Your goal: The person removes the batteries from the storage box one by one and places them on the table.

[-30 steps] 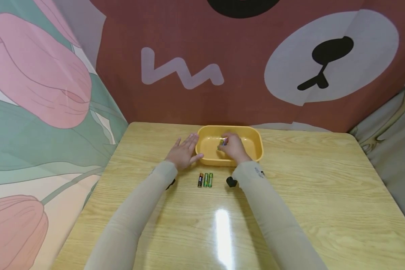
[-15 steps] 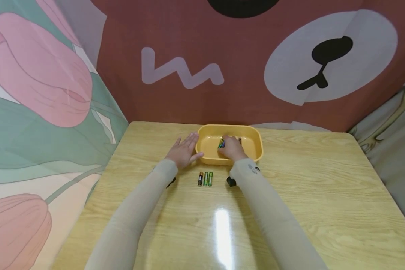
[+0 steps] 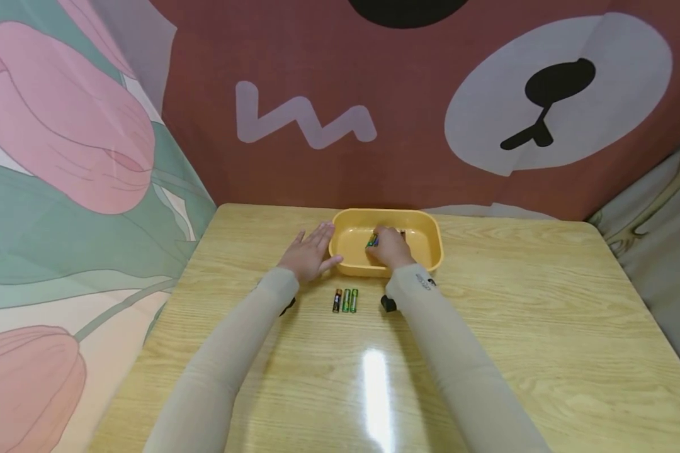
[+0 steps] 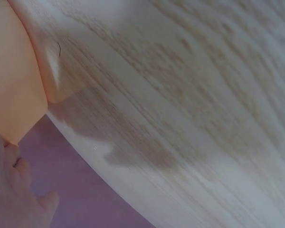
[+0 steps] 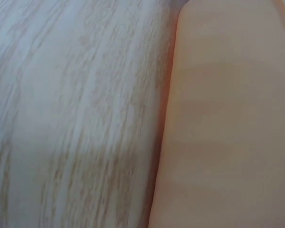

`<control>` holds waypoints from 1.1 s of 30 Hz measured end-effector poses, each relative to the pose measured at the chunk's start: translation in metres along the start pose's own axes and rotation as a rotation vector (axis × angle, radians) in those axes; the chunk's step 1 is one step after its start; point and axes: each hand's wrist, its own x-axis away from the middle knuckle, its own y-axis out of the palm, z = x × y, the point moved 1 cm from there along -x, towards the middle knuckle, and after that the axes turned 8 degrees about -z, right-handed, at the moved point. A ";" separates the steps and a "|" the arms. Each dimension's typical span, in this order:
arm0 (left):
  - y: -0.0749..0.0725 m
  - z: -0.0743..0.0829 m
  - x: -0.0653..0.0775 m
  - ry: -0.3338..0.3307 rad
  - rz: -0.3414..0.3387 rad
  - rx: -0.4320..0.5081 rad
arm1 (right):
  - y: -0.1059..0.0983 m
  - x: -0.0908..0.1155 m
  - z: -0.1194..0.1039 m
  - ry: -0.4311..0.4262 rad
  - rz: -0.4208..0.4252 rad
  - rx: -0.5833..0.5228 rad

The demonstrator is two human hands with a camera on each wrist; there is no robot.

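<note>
And there they are, batteries [image 3: 371, 240] down in the tray [image 3: 368, 271], a green-and-yellow one and a flash of blue, right at the fingertips of the right grip [image 3: 395, 250]! That hand is curled, pinching them between thumb and fingers; how many it has, I can't tell. A small dark piece [image 3: 403, 235] shows just past the knuckles, on the other side of the hand, partly hidden.

Over to the left grip [image 3: 306, 257]: fingers straight and spread, resting against the tray's left end, thumb at the near corner, holding nothing. On the bench [image 3: 532, 352], just this side of the tray, a row [image 3: 347, 301] of three more: one dark with an orange end, two green, lying between the pale sleeves [image 3: 209, 371]. Behind it all, a red-brown hanging [image 3: 294, 56] with a printed muzzle.
</note>
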 end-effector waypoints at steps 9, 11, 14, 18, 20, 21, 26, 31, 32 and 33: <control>0.002 -0.001 -0.003 -0.007 -0.001 -0.005 | -0.001 -0.003 0.000 0.013 0.014 -0.008; 0.002 -0.001 -0.003 -0.010 -0.005 -0.002 | 0.000 -0.004 0.001 0.016 0.013 -0.016; 0.002 -0.001 -0.003 -0.011 -0.008 -0.001 | 0.002 -0.005 0.003 0.002 0.040 -0.053; 0.003 -0.001 -0.003 -0.007 -0.004 -0.001 | 0.002 -0.006 0.003 -0.035 0.098 -0.115; 0.003 -0.001 -0.003 -0.004 -0.001 0.001 | 0.001 -0.006 0.002 -0.049 0.117 -0.123; 0.002 -0.002 -0.003 -0.002 0.000 0.002 | 0.000 -0.006 0.002 -0.055 0.120 -0.124; 0.003 -0.002 -0.004 0.010 0.014 0.008 | 0.000 -0.006 0.002 -0.071 0.126 -0.138; 0.005 -0.004 -0.004 0.013 0.023 -0.004 | -0.001 -0.004 0.000 -0.090 0.140 -0.172; 0.006 -0.005 -0.004 0.014 0.024 -0.005 | -0.001 -0.004 -0.001 -0.094 0.145 -0.173; 0.006 -0.005 -0.004 0.017 0.027 -0.003 | 0.000 -0.003 -0.001 -0.099 0.149 -0.171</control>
